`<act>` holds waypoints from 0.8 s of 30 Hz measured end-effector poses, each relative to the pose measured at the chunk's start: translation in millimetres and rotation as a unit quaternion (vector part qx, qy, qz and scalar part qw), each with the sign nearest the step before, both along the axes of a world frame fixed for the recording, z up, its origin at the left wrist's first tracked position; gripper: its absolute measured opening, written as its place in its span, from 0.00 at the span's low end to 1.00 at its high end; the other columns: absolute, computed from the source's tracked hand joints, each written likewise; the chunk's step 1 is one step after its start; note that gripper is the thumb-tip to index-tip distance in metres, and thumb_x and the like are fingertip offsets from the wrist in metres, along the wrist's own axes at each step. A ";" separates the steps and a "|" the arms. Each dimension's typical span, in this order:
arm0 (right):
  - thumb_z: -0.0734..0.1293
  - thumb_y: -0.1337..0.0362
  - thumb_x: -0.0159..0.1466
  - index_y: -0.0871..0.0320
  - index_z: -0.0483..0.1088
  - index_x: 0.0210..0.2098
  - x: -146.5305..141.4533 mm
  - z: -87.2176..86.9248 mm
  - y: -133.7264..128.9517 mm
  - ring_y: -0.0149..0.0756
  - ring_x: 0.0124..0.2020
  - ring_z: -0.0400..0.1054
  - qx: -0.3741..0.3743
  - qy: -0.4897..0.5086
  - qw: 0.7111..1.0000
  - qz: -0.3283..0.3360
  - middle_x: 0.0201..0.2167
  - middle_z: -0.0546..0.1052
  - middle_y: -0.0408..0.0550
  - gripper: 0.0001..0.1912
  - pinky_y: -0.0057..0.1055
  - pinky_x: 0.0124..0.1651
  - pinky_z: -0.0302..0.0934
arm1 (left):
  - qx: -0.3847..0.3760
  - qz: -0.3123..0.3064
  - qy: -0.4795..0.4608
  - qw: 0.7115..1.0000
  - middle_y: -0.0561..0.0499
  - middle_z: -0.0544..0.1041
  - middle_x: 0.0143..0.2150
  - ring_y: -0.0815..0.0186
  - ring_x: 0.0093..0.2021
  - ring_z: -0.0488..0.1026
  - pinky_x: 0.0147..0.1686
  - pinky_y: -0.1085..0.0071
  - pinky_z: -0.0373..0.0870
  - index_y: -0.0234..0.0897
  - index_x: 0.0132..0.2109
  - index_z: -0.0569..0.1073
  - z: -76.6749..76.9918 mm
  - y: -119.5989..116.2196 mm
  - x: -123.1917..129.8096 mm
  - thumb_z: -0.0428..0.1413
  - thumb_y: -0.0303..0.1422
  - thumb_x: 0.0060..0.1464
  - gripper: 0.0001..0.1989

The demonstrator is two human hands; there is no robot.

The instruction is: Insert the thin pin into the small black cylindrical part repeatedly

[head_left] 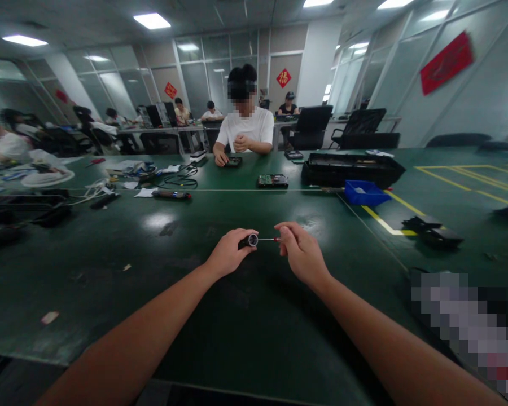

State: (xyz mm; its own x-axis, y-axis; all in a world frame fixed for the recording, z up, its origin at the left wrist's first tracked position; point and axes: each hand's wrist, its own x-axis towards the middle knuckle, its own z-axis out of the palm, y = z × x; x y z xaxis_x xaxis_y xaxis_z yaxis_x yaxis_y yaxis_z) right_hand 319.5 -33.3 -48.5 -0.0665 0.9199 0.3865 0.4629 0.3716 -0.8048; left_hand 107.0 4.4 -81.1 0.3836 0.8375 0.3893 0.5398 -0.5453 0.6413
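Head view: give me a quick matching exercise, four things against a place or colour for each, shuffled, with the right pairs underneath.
1. Black cylinder
2. Thin-shafted tool
3. Blue bin
4. Tabletop

A. Green, with yellow lines
B. In the right hand
C. In front of the long black tray
D. In the left hand

Pairs: 1-D, 2-B, 3-C, 4-A

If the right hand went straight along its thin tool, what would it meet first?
Probably the dark cylinder in the left hand; whether the thin tool touches it is unclear.
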 end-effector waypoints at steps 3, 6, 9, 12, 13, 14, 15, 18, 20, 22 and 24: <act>0.60 0.56 0.69 0.55 0.67 0.51 -0.2 -2.2 1.4 0.38 0.32 0.73 0.010 0.016 1.000 0.005 0.29 0.76 0.44 0.15 0.34 0.37 0.64 | 0.000 0.003 -0.001 1.000 0.47 0.77 0.52 0.57 0.54 0.71 0.57 0.59 0.64 0.42 0.55 0.74 0.0 0.3 -0.6 0.61 0.31 0.57 0.18; 0.61 0.55 0.68 0.54 0.68 0.49 0.5 -4.9 2.9 0.38 0.35 0.73 0.020 0.031 0.999 0.011 0.34 0.77 0.46 0.13 0.34 0.39 0.65 | 0.001 0.001 0.000 1.000 0.48 0.77 0.52 0.57 0.54 0.71 0.57 0.59 0.64 0.42 0.54 0.75 -0.1 0.5 -0.6 0.61 0.31 0.56 0.18; 0.56 0.53 0.71 0.54 0.70 0.43 1.0 -4.8 3.5 0.35 0.29 0.70 0.005 0.022 1.000 0.008 0.26 0.73 0.43 0.16 0.32 0.34 0.62 | 0.004 -0.005 0.003 1.000 0.48 0.77 0.51 0.58 0.53 0.72 0.56 0.60 0.65 0.42 0.54 0.75 0.5 0.0 -0.2 0.61 0.30 0.56 0.17; 0.56 0.53 0.71 0.55 0.70 0.43 0.2 -3.5 3.8 0.35 0.27 0.68 -0.003 0.034 0.999 -0.007 0.24 0.72 0.42 0.16 0.32 0.32 0.62 | 0.003 -0.006 0.003 1.000 0.48 0.77 0.51 0.58 0.53 0.72 0.56 0.60 0.65 0.41 0.54 0.75 1.1 -0.5 0.0 0.61 0.31 0.56 0.17; 0.58 0.54 0.70 0.55 0.70 0.44 -0.4 -3.3 4.0 0.35 0.28 0.70 -0.003 0.055 0.998 -0.008 0.26 0.73 0.43 0.14 0.33 0.34 0.63 | 0.001 -0.004 0.002 1.000 0.48 0.77 0.51 0.58 0.53 0.72 0.56 0.60 0.65 0.41 0.54 0.75 1.0 -0.6 0.0 0.61 0.30 0.56 0.17; 0.60 0.55 0.69 0.56 0.69 0.44 -1.1 -3.4 4.3 0.36 0.30 0.71 -0.005 0.082 0.997 -0.006 0.28 0.75 0.44 0.13 0.33 0.36 0.64 | -0.001 -0.001 0.001 1.000 0.48 0.77 0.52 0.58 0.54 0.72 0.56 0.60 0.65 0.42 0.54 0.75 0.8 -0.6 0.1 0.61 0.30 0.56 0.18; 0.62 0.55 0.68 0.57 0.69 0.44 -1.9 -3.7 4.8 0.37 0.32 0.72 -0.009 0.110 0.994 -0.004 0.31 0.76 0.46 0.13 0.34 0.38 0.66 | -0.002 0.003 0.000 1.000 0.48 0.77 0.52 0.58 0.54 0.72 0.57 0.60 0.64 0.42 0.54 0.75 0.5 -0.5 0.1 0.61 0.30 0.56 0.18; 0.65 0.54 0.66 0.59 0.71 0.40 -4.0 -6.4 7.5 0.38 0.34 0.73 -0.027 0.186 0.982 0.004 0.33 0.77 0.49 0.13 0.37 0.43 0.67 | 0.004 0.016 -0.005 1.000 0.48 0.77 0.53 0.58 0.55 0.71 0.58 0.60 0.64 0.42 0.55 0.74 0.0 -0.3 0.5 0.61 0.30 0.56 0.19; 0.65 0.53 0.65 0.59 0.72 0.39 -4.3 -9.6 11.3 0.38 0.34 0.72 -0.040 0.245 0.969 0.005 0.32 0.76 0.48 0.15 0.38 0.43 0.68 | 0.024 0.012 -0.005 1.000 0.48 0.76 0.54 0.58 0.56 0.71 0.59 0.60 0.63 0.42 0.56 0.74 0.6 0.1 0.8 0.61 0.30 0.57 0.19; 0.66 0.51 0.65 0.58 0.73 0.38 -3.2 -13.5 16.8 0.37 0.32 0.71 -0.062 0.315 0.947 0.004 0.30 0.75 0.47 0.16 0.37 0.41 0.69 | 0.051 -0.006 0.011 0.999 0.48 0.76 0.55 0.59 0.57 0.70 0.60 0.58 0.62 0.42 0.56 0.74 1.7 1.1 1.0 0.60 0.30 0.58 0.19; 0.67 0.49 0.63 0.57 0.72 0.35 -0.8 -17.5 22.9 0.35 0.29 0.70 -0.103 0.372 0.923 0.004 0.27 0.74 0.45 0.17 0.36 0.37 0.69 | 0.065 -0.023 0.048 0.996 0.49 0.76 0.56 0.59 0.58 0.70 0.62 0.55 0.58 0.44 0.56 0.73 2.1 2.7 1.2 0.59 0.30 0.59 0.18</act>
State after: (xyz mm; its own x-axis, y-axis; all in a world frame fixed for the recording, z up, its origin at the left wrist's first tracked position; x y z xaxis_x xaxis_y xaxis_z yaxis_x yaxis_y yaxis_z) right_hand 318.7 -10.4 -66.0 0.1398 0.9795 0.1453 -0.2482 0.1767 -0.9525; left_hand 108.2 7.0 -79.0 0.4607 0.7637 0.4522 0.5683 -0.6452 0.5106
